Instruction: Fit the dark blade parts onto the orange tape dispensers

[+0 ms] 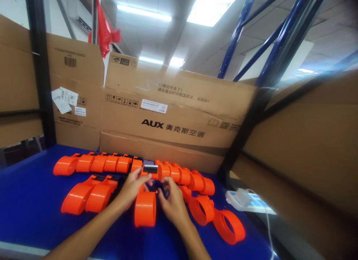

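Since the orange band [145,209] stands on its edge on the blue table [30,193] between both hands, with packed neighbours all round, the main risk is a tip or roll. A sideways nudge from either wrist could send it into the two bands on the left [89,196] or the open loops on the right [228,224].

Second risk: the grey-topped block [149,167] sits in the back row of bands [112,163], just behind the upright band. A pull on it at an angle could drag that row out of line or let the block slip from a fingertip-only grip.

Lower risk: the white charger [243,198] and its cable [268,226] lie at the table's right edge, near the loops. A sweep that way could snag them.

Pose:
- Left hand [131,187]: forearm comes in from lower left, wrist low, fingers stretched forward. Thumb and forefinger look nearly closed in a pinch on the block's left edge.
- Right hand [173,202]: forearm from below, back of hand up, fingers curled in over the dark part at the top of the upright band. Whether it grips or only rests there cannot be told; fingertips are hidden and blurred.

Hands are close, almost touching.
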A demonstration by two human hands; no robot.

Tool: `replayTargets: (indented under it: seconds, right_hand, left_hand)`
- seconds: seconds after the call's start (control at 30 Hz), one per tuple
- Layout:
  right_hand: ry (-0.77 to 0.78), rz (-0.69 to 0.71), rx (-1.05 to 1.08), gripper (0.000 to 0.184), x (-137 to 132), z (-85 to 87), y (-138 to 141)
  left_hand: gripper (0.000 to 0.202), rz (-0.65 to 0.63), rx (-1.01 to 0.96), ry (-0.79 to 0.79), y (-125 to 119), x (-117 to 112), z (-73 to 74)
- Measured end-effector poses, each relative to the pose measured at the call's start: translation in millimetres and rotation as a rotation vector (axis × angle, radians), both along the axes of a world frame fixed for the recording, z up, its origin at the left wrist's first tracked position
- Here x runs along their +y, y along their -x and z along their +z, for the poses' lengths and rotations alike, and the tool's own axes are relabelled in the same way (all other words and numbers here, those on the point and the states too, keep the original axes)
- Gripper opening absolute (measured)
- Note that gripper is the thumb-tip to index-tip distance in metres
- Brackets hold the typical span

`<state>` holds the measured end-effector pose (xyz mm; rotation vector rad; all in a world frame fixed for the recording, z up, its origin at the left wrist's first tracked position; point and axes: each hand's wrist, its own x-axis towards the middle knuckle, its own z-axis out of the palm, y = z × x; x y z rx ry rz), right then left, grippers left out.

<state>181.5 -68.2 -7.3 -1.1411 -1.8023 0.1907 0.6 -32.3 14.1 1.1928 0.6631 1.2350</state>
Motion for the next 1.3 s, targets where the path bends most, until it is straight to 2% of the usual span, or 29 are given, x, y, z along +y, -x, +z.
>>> replayTargets:
  seconds: [0.13,0.33,0.6,0.77,1.07,1.3]
  right_hand:
    - [-0.104,-0.006,0.352,0.034,5,0.7,2]
    - [-0.177,0.072,0.557,0.022,3,6.4,7]
    - [-0.231,0.007,0.439,0.022,-7,9.8,11]
    - [-0.243,0.029,0.45,0.023,-8,10.6,13]
    - [-0.383,-0.129,0.25,0.018,-19,16.2,17]
    - [-0.403,-0.12,0.227,0.02,-20,15.2,18]
  left_hand:
    - [0.043,-0.013,0.024,-0.014,-1,-1,-0.9]
    - [0.044,-0.027,0.031,-0.06,-5,-10,2.0]
    - [0.048,-0.049,0.056,-0.072,-6,-13,2.4]
    - [0.05,-0.027,0.039,-0.072,-7,-16,4.1]
    - [0.046,-0.002,0.039,-0.09,-8,-16,3.5]
    - [0.044,-0.006,0.034,-0.102,-9,-17,2.6]
